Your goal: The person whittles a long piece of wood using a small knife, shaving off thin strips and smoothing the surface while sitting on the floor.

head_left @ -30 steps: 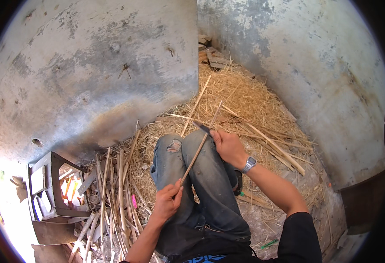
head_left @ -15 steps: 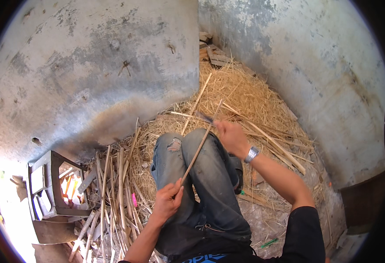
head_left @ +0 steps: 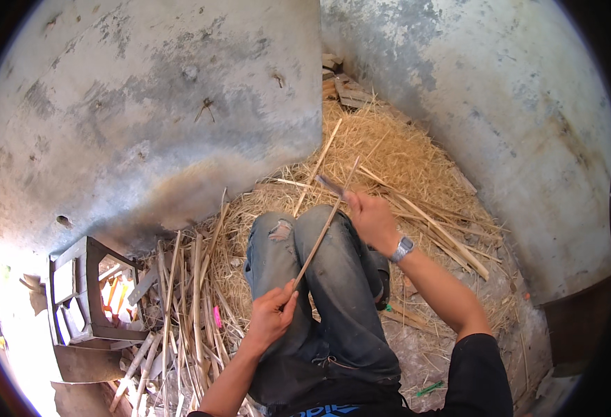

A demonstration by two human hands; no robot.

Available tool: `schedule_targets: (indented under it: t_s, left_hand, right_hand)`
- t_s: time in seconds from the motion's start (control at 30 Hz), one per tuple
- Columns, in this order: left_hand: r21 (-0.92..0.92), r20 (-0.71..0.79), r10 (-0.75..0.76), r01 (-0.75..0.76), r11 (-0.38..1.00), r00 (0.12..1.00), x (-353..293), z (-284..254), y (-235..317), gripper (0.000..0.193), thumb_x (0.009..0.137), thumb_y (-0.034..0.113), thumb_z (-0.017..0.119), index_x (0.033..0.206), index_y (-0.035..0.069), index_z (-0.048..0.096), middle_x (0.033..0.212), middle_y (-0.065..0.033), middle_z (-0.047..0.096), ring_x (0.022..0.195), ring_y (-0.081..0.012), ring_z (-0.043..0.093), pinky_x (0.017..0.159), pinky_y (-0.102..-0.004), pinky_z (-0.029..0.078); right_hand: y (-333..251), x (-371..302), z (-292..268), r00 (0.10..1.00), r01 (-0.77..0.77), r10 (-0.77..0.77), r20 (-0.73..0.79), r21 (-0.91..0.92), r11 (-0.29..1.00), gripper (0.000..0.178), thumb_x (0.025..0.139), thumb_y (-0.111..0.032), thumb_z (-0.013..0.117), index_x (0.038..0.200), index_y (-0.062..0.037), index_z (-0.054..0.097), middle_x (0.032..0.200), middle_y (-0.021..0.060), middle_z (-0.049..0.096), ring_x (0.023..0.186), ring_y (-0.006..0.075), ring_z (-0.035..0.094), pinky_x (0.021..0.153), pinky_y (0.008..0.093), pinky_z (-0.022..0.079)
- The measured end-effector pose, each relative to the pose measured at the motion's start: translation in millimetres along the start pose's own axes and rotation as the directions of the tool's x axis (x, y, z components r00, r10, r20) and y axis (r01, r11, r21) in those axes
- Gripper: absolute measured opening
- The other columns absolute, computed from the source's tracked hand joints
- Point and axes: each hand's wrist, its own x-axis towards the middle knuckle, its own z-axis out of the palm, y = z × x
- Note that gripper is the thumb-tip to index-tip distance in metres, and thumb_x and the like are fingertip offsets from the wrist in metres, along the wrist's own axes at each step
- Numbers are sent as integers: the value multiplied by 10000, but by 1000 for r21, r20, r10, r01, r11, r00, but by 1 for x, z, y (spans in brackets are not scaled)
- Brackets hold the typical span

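The left hand point(head_left: 274, 316) is closed on the lower end of a thin wooden stick point(head_left: 318, 236), its fingers wrapped around it just above the person's lap. The stick slants up and away to the right over the knees, and its far end reaches past them above the straw. The right hand point(head_left: 371, 219) is clamped on the handle of a dark knife point(head_left: 330, 186) beyond the right knee; the blade points up and to the left, crossing the stick near its far end, though whether the edge touches the wood cannot be told. The two hands are well apart, with the stick running between them. A silver wristwatch point(head_left: 402, 249) sits on the right wrist. Below the stick are worn blue jeans point(head_left: 333, 278), torn open at the left knee. Beyond the knees spreads a heap of pale straw-like shavings point(head_left: 382, 149), with several long wooden strips point(head_left: 434, 228) lying across its right part. To the left, a bundle of long sticks point(head_left: 196, 295) lies beside a dark angular frame point(head_left: 88, 330), and a small pink object point(head_left: 216, 317) shows among them. A small green object point(head_left: 429, 388) lies on the floor near the black right sleeve point(head_left: 478, 375). Two stained grey walls point(head_left: 145, 90) stand behind.
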Motion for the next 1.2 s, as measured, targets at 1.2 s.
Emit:
schedule_targets:
  t_s: [1.2]
  left_hand:
    - [361, -49, 102, -77, 929, 994, 12, 29, 2, 384, 914, 72, 723, 1297, 60, 703, 768, -131, 612, 608, -314, 635, 560, -437, 496]
  right_hand:
    - [3, -16, 3, 988, 137, -122, 91, -172, 975, 469, 1067, -439, 522, 797, -62, 594, 580, 216, 582, 545, 435, 610, 492, 527, 462]
